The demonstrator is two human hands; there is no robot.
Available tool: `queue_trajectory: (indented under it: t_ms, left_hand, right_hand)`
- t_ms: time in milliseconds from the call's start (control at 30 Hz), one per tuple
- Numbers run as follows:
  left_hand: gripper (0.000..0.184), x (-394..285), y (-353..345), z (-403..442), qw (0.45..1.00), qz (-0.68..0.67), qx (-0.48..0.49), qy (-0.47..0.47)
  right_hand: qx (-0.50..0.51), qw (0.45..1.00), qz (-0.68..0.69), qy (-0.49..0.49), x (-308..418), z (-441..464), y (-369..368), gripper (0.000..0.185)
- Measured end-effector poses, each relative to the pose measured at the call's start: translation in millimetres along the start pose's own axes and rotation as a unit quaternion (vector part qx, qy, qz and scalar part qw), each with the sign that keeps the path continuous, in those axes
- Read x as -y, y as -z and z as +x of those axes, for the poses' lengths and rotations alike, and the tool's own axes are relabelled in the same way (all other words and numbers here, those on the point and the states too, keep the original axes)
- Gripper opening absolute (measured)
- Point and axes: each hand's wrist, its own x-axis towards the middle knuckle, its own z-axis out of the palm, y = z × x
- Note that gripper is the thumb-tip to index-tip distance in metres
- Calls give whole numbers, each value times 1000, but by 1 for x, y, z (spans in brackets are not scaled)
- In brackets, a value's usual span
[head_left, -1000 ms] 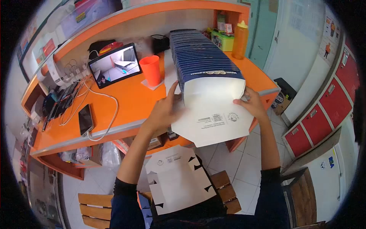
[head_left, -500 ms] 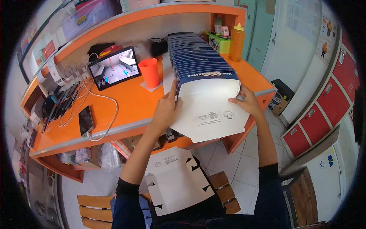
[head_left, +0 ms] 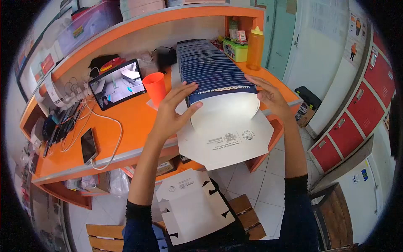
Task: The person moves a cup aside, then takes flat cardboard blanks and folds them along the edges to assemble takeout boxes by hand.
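Note:
A long row of nested dark blue cartons (head_left: pixel 214 67) lies on the orange desk, its near end towards me. From that end a white printed flap (head_left: pixel 226 143) hangs out over the desk's front edge. My left hand (head_left: pixel 174 109) is at the left side of the near end, thumb and fingers apart. On the right side my right hand (head_left: pixel 270 98) has its fingers stretched over the upper corner. Neither hand is closed on anything. Below, an unfolded white carton sheet (head_left: pixel 193 206) with black notches lies on my lap.
Left of the cartons stand an orange cup (head_left: pixel 155 89) and a tablet (head_left: pixel 117 84). A phone (head_left: pixel 88 145) with a white cable lies near the desk's front edge. Behind on the right are a yellow-orange bottle (head_left: pixel 255 49) and a green box (head_left: pixel 235 50). Red lockers (head_left: pixel 346 130) stand at the right.
Both hands have moved up along the sides of the near end. The right thumb has left the white flap, and the fingers of both hands have spread.

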Motion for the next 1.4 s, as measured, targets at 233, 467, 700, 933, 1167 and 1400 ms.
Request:
queue_trajectory:
  t_ms: [233, 467, 700, 933, 1167, 1400]
  left_hand:
    - [43, 12, 2, 1, 998, -60, 2, 0]
    - [31, 12, 1, 6, 998, -55, -19, 14]
    - [31, 0, 7, 7, 992, -107, 7, 74]
    - [47, 11, 4, -1, 988, -130, 21, 77]
    - [83, 12, -18, -77, 984, 113, -55, 126]
    - [53, 5, -12, -69, 959, 194, 45, 203]
  right_hand:
    - [-7, 999, -1, 43, -25, 6, 7, 32]
    - [-48, 997, 28, 52, -29, 11, -2, 24]
    - [-121, 992, 27, 19, -17, 6, -19, 24]
    - [-301, 937, -173, 49, 34, -158, -128, 14]
    - [14, 896, -139, -421, -15, -343, -233, 77]
    - [-4, 886, -35, -463, -10, -361, -229, 35]
